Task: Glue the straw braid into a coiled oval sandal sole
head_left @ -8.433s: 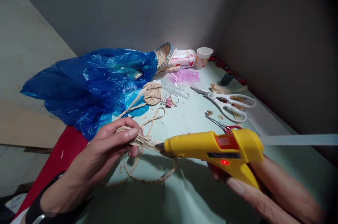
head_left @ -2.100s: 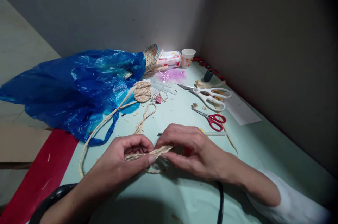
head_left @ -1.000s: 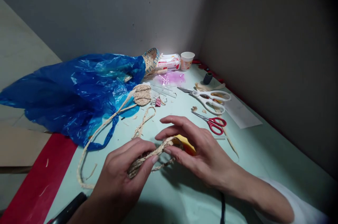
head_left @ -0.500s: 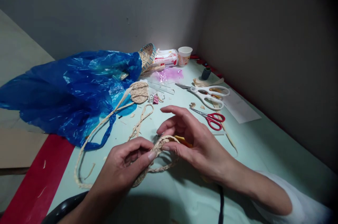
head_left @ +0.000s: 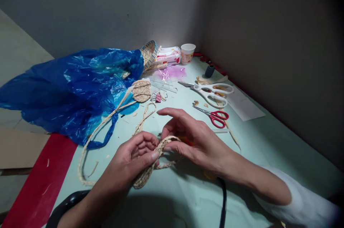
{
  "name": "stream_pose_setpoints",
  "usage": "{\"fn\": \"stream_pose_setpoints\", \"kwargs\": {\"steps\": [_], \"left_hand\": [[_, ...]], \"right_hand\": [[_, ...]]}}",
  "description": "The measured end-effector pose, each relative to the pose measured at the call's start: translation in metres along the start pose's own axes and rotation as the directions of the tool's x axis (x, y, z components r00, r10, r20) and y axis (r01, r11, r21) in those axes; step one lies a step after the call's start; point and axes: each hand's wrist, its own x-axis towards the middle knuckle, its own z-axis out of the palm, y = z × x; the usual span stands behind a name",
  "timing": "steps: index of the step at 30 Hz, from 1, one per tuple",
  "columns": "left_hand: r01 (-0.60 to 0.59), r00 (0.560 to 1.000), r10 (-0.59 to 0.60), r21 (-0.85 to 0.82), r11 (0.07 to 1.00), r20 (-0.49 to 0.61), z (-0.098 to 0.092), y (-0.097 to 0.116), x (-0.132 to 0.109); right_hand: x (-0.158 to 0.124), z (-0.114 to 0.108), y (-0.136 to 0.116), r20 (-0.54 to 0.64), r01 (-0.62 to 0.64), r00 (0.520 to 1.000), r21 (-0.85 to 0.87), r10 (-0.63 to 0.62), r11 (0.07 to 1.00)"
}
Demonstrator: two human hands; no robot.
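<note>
A beige braided strip (head_left: 144,177) is folded between both hands low in the middle of the head view. My left hand (head_left: 138,156) pinches its edge between thumb and curled fingers. On the other side, my right hand (head_left: 188,136) grips the strip's upper loop with the thumb, its index finger arched above. Part of something orange shows behind the right thumb. From near the hands a thin braid (head_left: 142,120) runs up the table. A round woven piece (head_left: 142,91) with a long cord (head_left: 92,133) lies beyond, beside a blue plastic bag (head_left: 80,85).
White scissors (head_left: 212,90), red scissors (head_left: 217,117), a dark thread spool (head_left: 209,71) and white paper (head_left: 245,108) lie at the right. A paper cup (head_left: 187,54), a tissue pack (head_left: 170,56) and a woven basket (head_left: 149,54) stand at the back. A pink clip (head_left: 158,98) is mid-table.
The braided strip has turned slightly, its lower fold showing more. My left hand's fingers have shifted up and spread a little behind it; my right index finger has moved slightly left.
</note>
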Motion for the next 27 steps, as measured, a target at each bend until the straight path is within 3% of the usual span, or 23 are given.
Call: {"fn": "stream_pose_setpoints", "kwargs": {"steps": [6,14,22,27], "left_hand": [[-0.028,0.996,0.035,0.087,0.996,-0.08,0.002,0.002,-0.005],[-0.024,0.996,0.031,0.088,0.996,-0.083,0.006,0.007,-0.007],[-0.019,0.999,0.022,0.067,0.998,-0.047,0.005,0.003,-0.007],[-0.066,0.994,0.076,0.122,0.99,-0.082,0.007,0.003,-0.007]], "right_hand": [[0.0,0.0,-0.002,-0.003,-0.007,1.0,-0.006,0.007,1.0],[0.001,0.004,0.005,-0.002,-0.031,0.999,0.276,0.033,0.961],[0.002,0.006,0.008,-0.053,-0.012,0.998,0.209,0.024,0.978],[0.0,0.0,0.0,-0.033,-0.014,0.999,0.057,0.016,0.998]]}}
